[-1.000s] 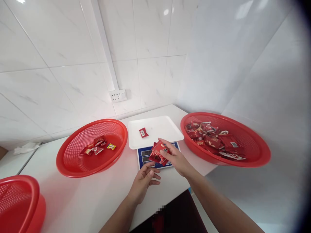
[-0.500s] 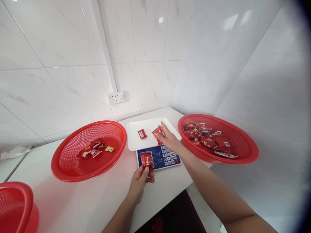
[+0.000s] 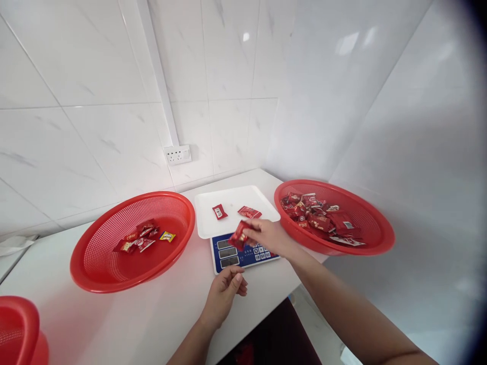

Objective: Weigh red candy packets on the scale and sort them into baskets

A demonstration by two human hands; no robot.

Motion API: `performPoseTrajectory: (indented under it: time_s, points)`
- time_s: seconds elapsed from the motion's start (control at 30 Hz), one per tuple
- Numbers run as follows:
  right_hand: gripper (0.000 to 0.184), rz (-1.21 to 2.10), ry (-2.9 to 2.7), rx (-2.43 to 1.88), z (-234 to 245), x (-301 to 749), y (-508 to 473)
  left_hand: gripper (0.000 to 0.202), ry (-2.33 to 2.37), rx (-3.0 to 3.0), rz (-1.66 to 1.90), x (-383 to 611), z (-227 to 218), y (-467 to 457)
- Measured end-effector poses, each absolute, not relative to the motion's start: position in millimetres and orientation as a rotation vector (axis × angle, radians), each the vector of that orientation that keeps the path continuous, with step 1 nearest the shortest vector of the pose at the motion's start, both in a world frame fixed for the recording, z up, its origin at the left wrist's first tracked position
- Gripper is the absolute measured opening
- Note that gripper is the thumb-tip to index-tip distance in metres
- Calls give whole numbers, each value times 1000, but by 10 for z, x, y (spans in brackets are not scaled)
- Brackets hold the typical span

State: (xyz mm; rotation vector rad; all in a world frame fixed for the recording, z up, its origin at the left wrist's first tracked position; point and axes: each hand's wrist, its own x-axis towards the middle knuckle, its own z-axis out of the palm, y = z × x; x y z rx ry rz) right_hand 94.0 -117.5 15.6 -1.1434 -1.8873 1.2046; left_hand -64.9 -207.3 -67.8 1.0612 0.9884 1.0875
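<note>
Pinched in my right hand [image 3: 272, 236] is a red wrapped snack packet [image 3: 239, 235], held above the display side of the blue-faced weighing scale [image 3: 249, 261]. My left hand [image 3: 225, 292] is just in front of the scale, its fingers curled in and nothing visible in them. On the scale's white tray [image 3: 232, 197] lie two more packets: a small red packet with a white label [image 3: 219, 212] on the left and a red packet [image 3: 249, 212] on the right, behind my right hand.
To the right, a red mesh basket [image 3: 384, 223] holds many red packets. The left red basket [image 3: 85, 268] contains several red packets and a yellow-and-blue packet [image 3: 167, 236]. Another red basket [image 3: 30, 317] is cut off at lower left. A wall socket [image 3: 177, 154] is behind the white table [image 3: 152, 314].
The packet in my left hand has passed to my right hand. My right hand has let go of another packet, which now lies on the tray, and has come nearer to me.
</note>
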Motion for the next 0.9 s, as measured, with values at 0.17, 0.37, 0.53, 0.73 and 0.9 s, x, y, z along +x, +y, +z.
performPoseTrajectory:
  time_s: [0.17, 0.37, 0.53, 0.73, 0.9]
  points:
    - [55, 648, -1796, -1238, 52, 995, -1036, 36, 1000, 1089, 1054, -633, -692, -2083]
    - [40, 523, -1751, -1211, -489, 1053, -1506, 34, 933, 1128, 1006, -559, -777, -2103]
    - [24, 548, -1674, -1463, -1058, 1077, -1940, 33, 883, 1105, 973, -492, -796, -2104]
    - [19, 284, -1714, -1536, -1308, 970, -2038, 33, 841, 1159, 910, -406, -900, -2100]
    - [19, 220, -1664, -1530, -1261, 925, -2016, 33, 834, 1183, 868, -464, -937, -2118]
